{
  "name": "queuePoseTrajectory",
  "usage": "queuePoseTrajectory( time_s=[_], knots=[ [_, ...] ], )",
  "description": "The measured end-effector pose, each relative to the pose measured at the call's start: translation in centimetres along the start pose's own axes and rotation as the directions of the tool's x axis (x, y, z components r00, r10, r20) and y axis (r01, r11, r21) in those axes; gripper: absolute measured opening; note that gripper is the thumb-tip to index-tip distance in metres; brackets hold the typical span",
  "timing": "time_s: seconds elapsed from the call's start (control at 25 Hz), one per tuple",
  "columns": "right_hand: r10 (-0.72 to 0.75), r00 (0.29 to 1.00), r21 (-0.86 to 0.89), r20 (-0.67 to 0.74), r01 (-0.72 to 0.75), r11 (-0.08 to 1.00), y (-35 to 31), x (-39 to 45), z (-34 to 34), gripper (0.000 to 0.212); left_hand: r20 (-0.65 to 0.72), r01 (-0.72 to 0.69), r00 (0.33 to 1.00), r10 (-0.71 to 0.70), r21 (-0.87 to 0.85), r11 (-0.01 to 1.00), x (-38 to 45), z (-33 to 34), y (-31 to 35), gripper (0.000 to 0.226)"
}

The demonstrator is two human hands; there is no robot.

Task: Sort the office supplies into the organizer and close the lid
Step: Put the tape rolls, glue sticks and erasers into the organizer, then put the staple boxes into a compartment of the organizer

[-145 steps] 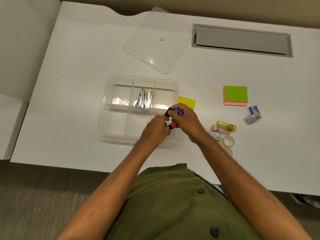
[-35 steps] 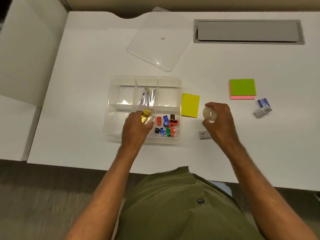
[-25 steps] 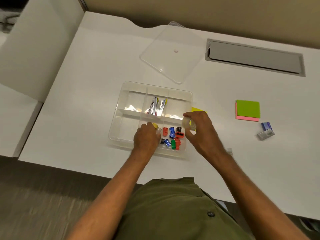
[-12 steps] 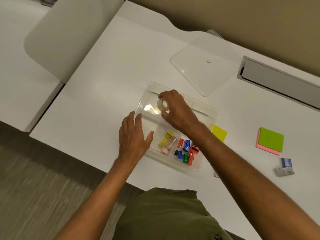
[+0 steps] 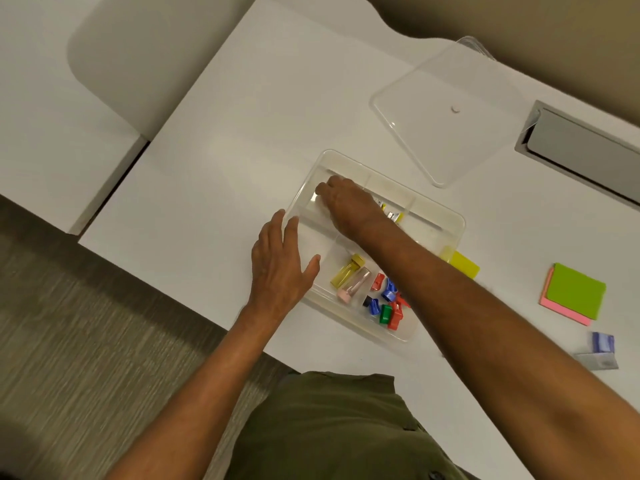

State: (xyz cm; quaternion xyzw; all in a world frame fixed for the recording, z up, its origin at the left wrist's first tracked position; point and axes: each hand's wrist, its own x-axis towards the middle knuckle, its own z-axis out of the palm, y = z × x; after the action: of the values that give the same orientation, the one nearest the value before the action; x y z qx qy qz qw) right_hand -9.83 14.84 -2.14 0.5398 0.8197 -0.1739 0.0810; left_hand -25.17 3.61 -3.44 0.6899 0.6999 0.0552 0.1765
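Note:
The clear divided organizer [image 5: 458, 216] sits mid-desk. My right hand [image 5: 349, 206] reaches palm-down into its far-left compartment, fingers curled; the tape roll it carried is hidden beneath it. My left hand [image 5: 280, 268] lies open with spread fingers against the organizer's near-left edge. A yellow tube [image 5: 346, 271] and a pink tube [image 5: 355, 287] lie in the near-middle compartment. Several small coloured sharpeners [image 5: 388, 304] fill the near-right one. Silver clips [image 5: 393, 213] peek out behind my wrist. The clear lid [image 5: 446, 109] lies flat behind the organizer.
A yellow sticky pad [image 5: 462, 266] touches the organizer's right side. A green-on-pink note stack [image 5: 575, 291] and two small staple boxes [image 5: 601, 351] lie at the right. A grey cable hatch [image 5: 585, 154] sits at the back right. The desk's front edge runs just left of my left hand.
My right hand has sunk into the far-left compartment, and the tape roll is no longer visible. My left hand stays by the organizer's near-left edge. The view shifted slightly.

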Motion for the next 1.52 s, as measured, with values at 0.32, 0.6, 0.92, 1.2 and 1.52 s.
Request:
queuePoseTrajectory(
  time_s=[0.32, 0.6, 0.92, 1.2, 1.52],
  knots=[
    [0.146, 0.897, 0.359, -0.417, 0.016, 0.933, 3.0, -9.1, -0.4, 0.042, -0.014, -0.049, 0.999, 0.049, 0.006, 0.999, -0.3, -0.7, 0.5, 0.078],
    [0.711, 0.538, 0.664, -0.453, -0.329, 0.671, 10.3, -27.6, 5.6, 0.033, -0.042, -0.255, 0.966, 0.255, 0.003, 0.967, -2.4, -1.1, 6.5, 0.069],
    [0.908, 0.413, 0.688, -0.066, -0.641, 0.342, 11.1, -40.4, 13.5, 0.057, 0.052, -0.715, 0.69, 0.722, -0.111, 0.691, -9.7, 3.9, 17.7, 0.058],
    [0.736, 0.675, 0.574, -0.051, -0.584, 0.575, 8.7, -40.3, 14.4, 0.067, 0.452, -0.704, 0.641, 0.62, 0.023, 0.71, -12.1, 10.6, 22.4, 0.064],
    [0.636, 0.751, 0.47, -0.177, -0.503, 0.725, 11.3, -40.4, 14.6, 0.035, 0.383, -0.614, 0.702, 0.6, -0.1, 0.783, -12.4, 13.1, 23.7, 0.033]
  ],
)
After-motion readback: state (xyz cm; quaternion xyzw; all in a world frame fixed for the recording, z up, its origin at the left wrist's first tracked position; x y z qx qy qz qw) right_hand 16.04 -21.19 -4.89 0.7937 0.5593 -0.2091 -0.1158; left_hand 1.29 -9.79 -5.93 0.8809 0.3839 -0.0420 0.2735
